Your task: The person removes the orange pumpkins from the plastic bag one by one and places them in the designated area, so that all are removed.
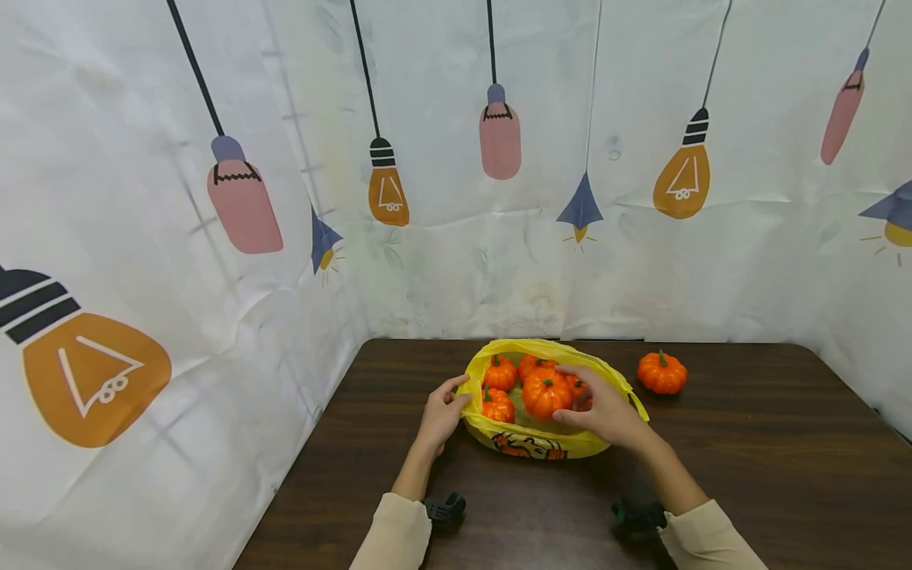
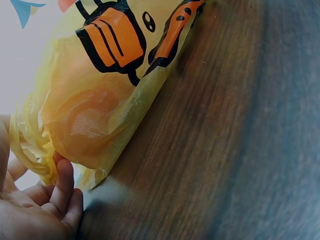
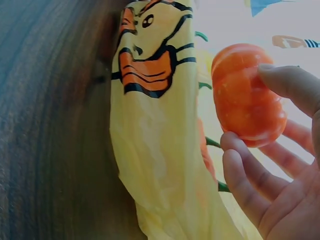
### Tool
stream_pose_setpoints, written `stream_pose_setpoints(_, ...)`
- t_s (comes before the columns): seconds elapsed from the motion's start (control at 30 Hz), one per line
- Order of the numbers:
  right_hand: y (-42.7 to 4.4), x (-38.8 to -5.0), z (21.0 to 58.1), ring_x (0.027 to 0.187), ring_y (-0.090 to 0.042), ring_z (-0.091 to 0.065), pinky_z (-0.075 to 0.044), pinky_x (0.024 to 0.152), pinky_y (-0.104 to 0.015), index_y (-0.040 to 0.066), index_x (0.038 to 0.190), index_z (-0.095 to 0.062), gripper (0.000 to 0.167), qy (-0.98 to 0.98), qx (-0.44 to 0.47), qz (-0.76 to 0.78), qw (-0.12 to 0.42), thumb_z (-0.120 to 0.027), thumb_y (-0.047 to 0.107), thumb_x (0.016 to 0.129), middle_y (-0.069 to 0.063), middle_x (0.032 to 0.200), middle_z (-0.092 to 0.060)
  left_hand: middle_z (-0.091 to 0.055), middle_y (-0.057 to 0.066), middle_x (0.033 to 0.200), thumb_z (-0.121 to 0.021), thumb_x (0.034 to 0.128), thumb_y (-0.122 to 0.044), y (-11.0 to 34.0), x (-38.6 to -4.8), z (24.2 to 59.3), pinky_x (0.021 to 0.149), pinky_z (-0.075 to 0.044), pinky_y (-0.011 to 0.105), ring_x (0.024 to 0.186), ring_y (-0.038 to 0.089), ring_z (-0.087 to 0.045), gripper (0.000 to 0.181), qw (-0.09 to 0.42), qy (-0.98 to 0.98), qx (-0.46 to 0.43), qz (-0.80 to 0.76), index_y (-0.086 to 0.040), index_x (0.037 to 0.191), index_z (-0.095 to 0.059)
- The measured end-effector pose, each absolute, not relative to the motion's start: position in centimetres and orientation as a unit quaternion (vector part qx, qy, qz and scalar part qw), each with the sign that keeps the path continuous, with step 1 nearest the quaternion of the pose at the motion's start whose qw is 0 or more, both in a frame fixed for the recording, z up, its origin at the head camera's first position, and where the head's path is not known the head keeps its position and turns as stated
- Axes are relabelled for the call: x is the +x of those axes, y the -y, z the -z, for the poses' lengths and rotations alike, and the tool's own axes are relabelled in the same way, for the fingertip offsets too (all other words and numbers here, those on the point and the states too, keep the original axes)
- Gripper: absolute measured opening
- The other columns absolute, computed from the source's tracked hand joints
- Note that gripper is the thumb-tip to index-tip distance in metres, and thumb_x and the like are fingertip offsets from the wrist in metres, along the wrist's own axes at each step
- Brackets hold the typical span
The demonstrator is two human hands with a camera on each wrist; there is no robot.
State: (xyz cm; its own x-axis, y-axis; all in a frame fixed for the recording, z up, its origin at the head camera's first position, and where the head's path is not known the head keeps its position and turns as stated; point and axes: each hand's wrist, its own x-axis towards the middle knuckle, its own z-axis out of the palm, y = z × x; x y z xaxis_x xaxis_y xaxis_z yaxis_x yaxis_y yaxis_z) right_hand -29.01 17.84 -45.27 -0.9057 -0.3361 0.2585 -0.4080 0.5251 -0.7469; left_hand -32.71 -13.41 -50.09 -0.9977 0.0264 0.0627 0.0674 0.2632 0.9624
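Note:
A yellow plastic bag [image 1: 591, 447] with a printed cartoon face lies with its mouth wide around several small orange pumpkins [image 1: 500, 374]. My left hand [image 1: 440, 418] pinches the bag's left rim; in the left wrist view the fingers of that hand [image 2: 42, 205] hold the crumpled yellow edge [image 2: 32, 145]. Over the bag's mouth, my right hand [image 1: 606, 408] holds one pumpkin [image 1: 546, 393]. The right wrist view has this pumpkin [image 3: 246, 95] between the thumb and fingers of the right hand [image 3: 280, 165], above the bag's side [image 3: 160, 135].
Another orange pumpkin [image 1: 662, 373] with a green stem sits on the dark wooden table [image 1: 748, 459], right of the bag near the back edge. Behind the table hangs a white curtain [image 1: 442, 277] printed with lamps. Both wrists wear dark bands.

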Motion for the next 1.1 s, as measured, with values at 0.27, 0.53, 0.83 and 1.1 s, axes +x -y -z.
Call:
stream_pose_setpoints(0.27,-18.4,-28.9,44.7,0.089,-0.021,-0.062,-0.055,0.068,-0.029,0.016,0.149,-0.048,0.074,0.861,0.204,-0.464,0.048,-0.084,0.029,0.086,-0.018,0.147,-0.049,-0.043,-0.001,0.078,-0.062,0.0997,-0.019,13.4,-32.7,50.1,0.057,-0.036,0.022,0.062,0.012,-0.038,0.040,0.016,0.795,-0.026,0.606,-0.019,0.140,-0.063)
stream_pose_setpoints(0.53,-19.0,-29.2,44.5,0.089,-0.020,-0.063,-0.056,0.069,-0.028,0.016,0.150,-0.048,0.075,0.864,0.200,-0.456,0.072,-0.083,0.030,0.086,-0.015,0.151,-0.047,-0.043,-0.001,0.078,-0.061,0.1003,-0.020,13.4,-32.7,50.0,0.057,-0.036,0.023,0.062,0.013,-0.038,0.040,0.014,0.795,-0.027,0.605,-0.021,0.140,-0.063)
stream_pose_setpoints(0.83,-19.3,-29.2,44.5,0.088,-0.022,-0.062,-0.055,0.066,-0.029,0.017,0.152,-0.046,0.074,0.859,0.194,-0.469,0.073,-0.082,0.029,0.088,-0.015,0.152,-0.045,-0.041,-0.001,0.077,-0.062,0.1005,-0.021,13.5,-32.8,50.4,0.055,-0.034,0.024,0.060,0.013,-0.036,0.040,0.015,0.798,-0.026,0.602,-0.020,0.140,-0.063)
stream_pose_setpoints(1.1,-19.4,-29.1,44.2,0.090,-0.023,-0.061,-0.055,0.069,-0.029,0.016,0.152,-0.045,0.073,0.857,0.185,-0.475,0.077,-0.080,0.025,0.089,-0.018,0.152,-0.045,-0.043,-0.001,0.076,-0.062,0.0999,-0.020,13.5,-32.9,50.4,0.055,-0.034,0.023,0.060,0.012,-0.036,0.040,0.016,0.799,-0.027,0.600,-0.020,0.140,-0.063)
